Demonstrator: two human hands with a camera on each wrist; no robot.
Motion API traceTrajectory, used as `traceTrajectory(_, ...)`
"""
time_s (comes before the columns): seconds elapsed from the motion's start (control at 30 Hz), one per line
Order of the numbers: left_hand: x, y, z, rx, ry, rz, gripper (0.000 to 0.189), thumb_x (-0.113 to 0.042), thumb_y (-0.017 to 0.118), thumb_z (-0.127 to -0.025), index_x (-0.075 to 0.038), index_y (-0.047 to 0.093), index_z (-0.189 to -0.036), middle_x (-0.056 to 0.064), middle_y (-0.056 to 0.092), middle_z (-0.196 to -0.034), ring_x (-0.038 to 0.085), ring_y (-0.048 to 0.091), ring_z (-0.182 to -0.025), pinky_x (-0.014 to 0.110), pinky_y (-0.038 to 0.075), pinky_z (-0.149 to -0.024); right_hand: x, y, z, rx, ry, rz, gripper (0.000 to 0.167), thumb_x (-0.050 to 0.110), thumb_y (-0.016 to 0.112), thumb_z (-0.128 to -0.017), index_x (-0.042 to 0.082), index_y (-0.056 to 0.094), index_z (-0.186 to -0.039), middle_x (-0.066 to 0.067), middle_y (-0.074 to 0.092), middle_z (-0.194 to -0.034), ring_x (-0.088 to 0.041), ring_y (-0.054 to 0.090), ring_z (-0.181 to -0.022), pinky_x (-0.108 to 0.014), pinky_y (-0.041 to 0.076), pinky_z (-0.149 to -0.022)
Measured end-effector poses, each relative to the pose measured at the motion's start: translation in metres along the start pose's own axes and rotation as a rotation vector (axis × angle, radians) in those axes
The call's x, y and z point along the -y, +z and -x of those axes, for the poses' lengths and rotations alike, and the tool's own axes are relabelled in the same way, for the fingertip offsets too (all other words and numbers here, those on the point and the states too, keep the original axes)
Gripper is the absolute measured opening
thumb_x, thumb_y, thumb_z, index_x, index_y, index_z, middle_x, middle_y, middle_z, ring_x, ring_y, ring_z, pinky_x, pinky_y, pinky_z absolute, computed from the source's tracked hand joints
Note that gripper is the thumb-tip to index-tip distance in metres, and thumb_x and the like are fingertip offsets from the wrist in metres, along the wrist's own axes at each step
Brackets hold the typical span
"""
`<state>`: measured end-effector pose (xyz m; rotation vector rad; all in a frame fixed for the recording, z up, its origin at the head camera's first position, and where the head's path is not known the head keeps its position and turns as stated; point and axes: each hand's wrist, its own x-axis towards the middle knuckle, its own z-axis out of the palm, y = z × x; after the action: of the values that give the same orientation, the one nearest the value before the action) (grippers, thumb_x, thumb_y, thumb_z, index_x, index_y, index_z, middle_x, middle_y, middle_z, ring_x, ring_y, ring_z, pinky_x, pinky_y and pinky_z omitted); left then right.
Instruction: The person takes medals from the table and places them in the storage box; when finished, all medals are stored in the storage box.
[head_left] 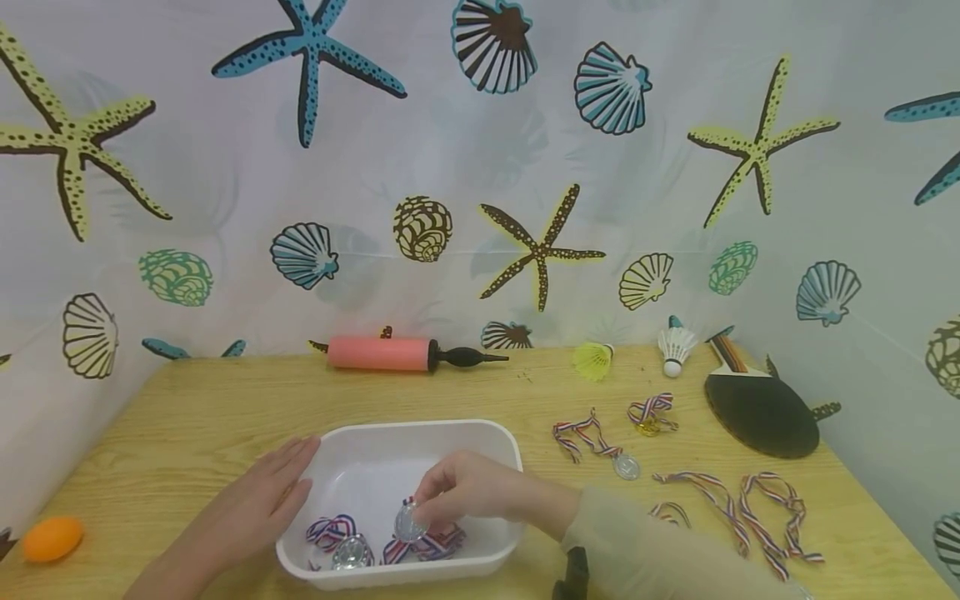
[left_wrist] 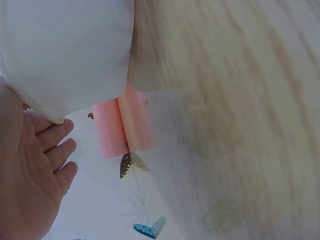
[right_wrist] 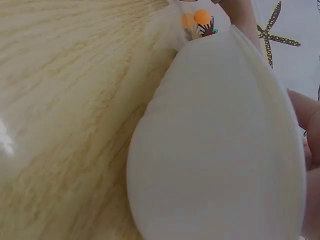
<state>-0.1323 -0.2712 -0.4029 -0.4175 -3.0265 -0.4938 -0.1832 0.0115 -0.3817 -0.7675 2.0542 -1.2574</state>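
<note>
Pinching a silver medal (head_left: 409, 522) in the right hand (head_left: 461, 492), within the white tub (head_left: 375, 479); showing a round, shiny, embossed face and a bit of red, white and blue ribbon (head_left: 408, 502) at the top; resting the left hand (head_left: 262, 496), fingers loosely extended, at the tub's left rim; counting one other medal (head_left: 352, 552), also silver, lying inside; counting, farther right on the table (head_left: 210, 442), one loose medal (head_left: 626, 467) in silver and one gold medal (head_left: 649, 427); leaving more striped ribbons (head_left: 727, 506) by the sleeve (head_left: 652, 542), partly covered, uncounted; adding one yellow shuttlecock (head_left: 593, 361), one white shuttlecock (head_left: 675, 346), one pump (head_left: 382, 353), one paddle (head_left: 761, 412) and one orange ball (head_left: 52, 538).
</note>
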Motion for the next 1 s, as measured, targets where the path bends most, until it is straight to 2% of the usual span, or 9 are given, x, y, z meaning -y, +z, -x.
traceTrajectory(0.2, -0.002, -0.002, -0.002, 0.014, -0.018, 0.005, 0.055, -0.034, 0.04, -0.098, -0.001, 0.032, -0.142, 0.022, 0.034, -0.141, 0.042, 0.029, -0.128, 0.057, 0.028, -0.1, -0.015, 0.005, -0.004, 0.018, -0.001, 0.2, 0.006, 0.013, 0.075, -0.075, 0.008, 0.072, -0.077, 0.011, 0.064, -0.071, 0.0, 0.054, -0.067, -0.015, 0.044, -0.066)
traceTrajectory(0.4, -0.003, -0.002, -0.003, 0.038, -0.034, 0.012, 0.059, -0.038, 0.038, -0.098, 0.0, 0.031, -0.142, 0.023, 0.032, -0.142, 0.043, 0.027, -0.128, 0.059, 0.027, -0.1, -0.021, 0.009, -0.008, 0.077, -0.07, 0.353, 0.005, 0.011, 0.073, -0.077, 0.007, 0.071, -0.075, 0.015, 0.06, -0.071, 0.004, 0.051, -0.07, -0.012, 0.042, -0.071)
traceTrajectory(0.5, -0.003, -0.002, -0.003, 0.039, -0.034, 0.014, 0.059, -0.039, 0.038, -0.098, 0.0, 0.031, -0.142, 0.023, 0.033, -0.142, 0.043, 0.027, -0.129, 0.059, 0.027, -0.099, -0.02, 0.013, -0.009, 0.092, -0.059, 0.368, 0.004, 0.007, 0.071, -0.078, 0.006, 0.07, -0.074, 0.013, 0.059, -0.067, 0.002, 0.051, -0.06, -0.013, 0.045, -0.062)
traceTrajectory(0.63, -0.002, -0.002, -0.003, 0.038, -0.033, 0.015, 0.059, -0.039, 0.038, -0.098, 0.0, 0.031, -0.142, 0.023, 0.033, -0.142, 0.043, 0.027, -0.128, 0.059, 0.027, -0.1, -0.018, 0.019, -0.013, 0.077, -0.041, 0.44, 0.008, 0.007, 0.07, -0.079, 0.009, 0.067, -0.071, 0.013, 0.057, -0.061, 0.0, 0.049, -0.048, -0.013, 0.045, -0.05)
traceTrajectory(0.73, -0.002, -0.002, -0.002, 0.035, -0.031, 0.013, 0.058, -0.038, 0.039, -0.098, 0.0, 0.031, -0.142, 0.023, 0.033, -0.142, 0.043, 0.027, -0.128, 0.058, 0.027, -0.1, -0.017, 0.023, -0.016, 0.04, -0.044, 0.53, 0.011, 0.012, 0.071, -0.079, 0.013, 0.065, -0.07, 0.014, 0.056, -0.061, 0.001, 0.05, -0.051, -0.012, 0.043, -0.055)
traceTrajectory(0.83, -0.002, -0.001, -0.002, 0.032, -0.03, 0.012, 0.058, -0.037, 0.039, -0.098, -0.001, 0.031, -0.142, 0.022, 0.033, -0.142, 0.042, 0.028, -0.129, 0.058, 0.027, -0.1, -0.017, 0.026, -0.018, 0.003, -0.025, 0.52, 0.014, 0.013, 0.073, -0.077, 0.015, 0.061, -0.07, 0.013, 0.056, -0.06, -0.001, 0.051, -0.051, -0.013, 0.042, -0.055)
traceTrajectory(1.0, -0.001, -0.001, -0.001, 0.022, -0.021, 0.01, 0.058, -0.037, 0.04, -0.098, -0.001, 0.032, -0.142, 0.022, 0.034, -0.141, 0.042, 0.028, -0.128, 0.058, 0.028, -0.1, -0.017, 0.03, -0.021, -0.028, 0.015, 0.357, 0.019, 0.006, 0.073, -0.075, 0.012, 0.055, -0.072, 0.007, 0.058, -0.058, -0.004, 0.052, -0.047, -0.016, 0.044, -0.049)
